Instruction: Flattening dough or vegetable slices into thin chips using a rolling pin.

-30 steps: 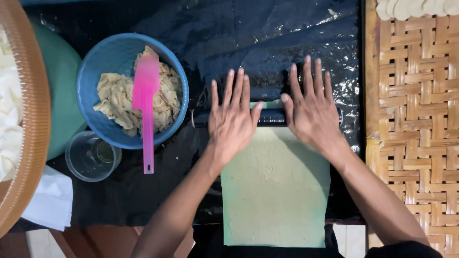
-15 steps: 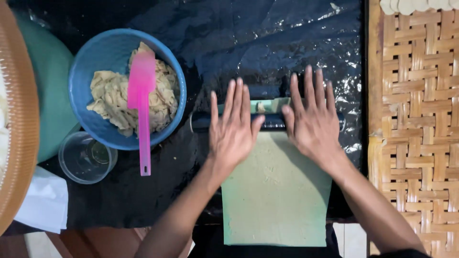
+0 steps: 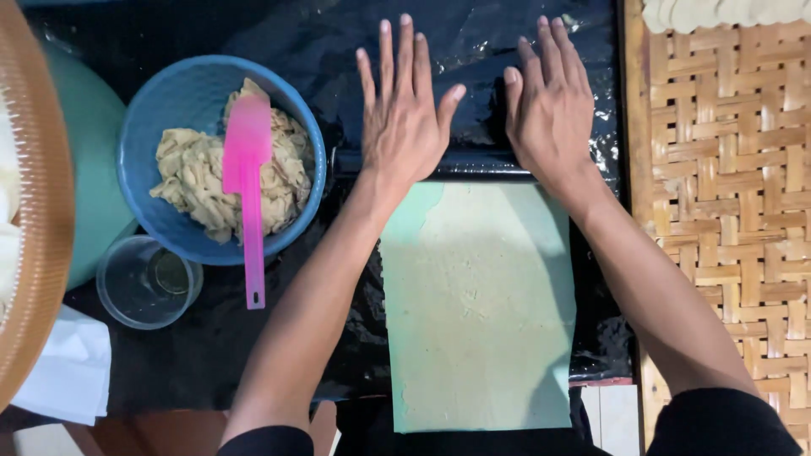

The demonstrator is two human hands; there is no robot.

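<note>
Overhead, both hands lie flat with fingers spread wide, gripping nothing, palms pressing down on a dark rolling pin that runs crosswise under them. Left hand sits just beside the right hand, thumbs near each other but apart. Only a short stretch of the pin shows between and beside the palms; its ends are hard to tell against the black plastic sheet covering the bench. Directly behind the hands, toward the wrists, lies 1 rectangular sheet of pale green dough, its far edge touching the pin, spreading back between the 2 forearms. Left of the left hand, near it, sits a blue bowl with beige dough scraps and a pink spatula resting across them, handle hanging over the near rim. Behind the bowl, just beside it, a clear glass. Further left, a teal round object, a woven tray rim, and a white cloth. Right of the right hand, a woven bamboo mat with pale dough rounds at its far edge.
</note>
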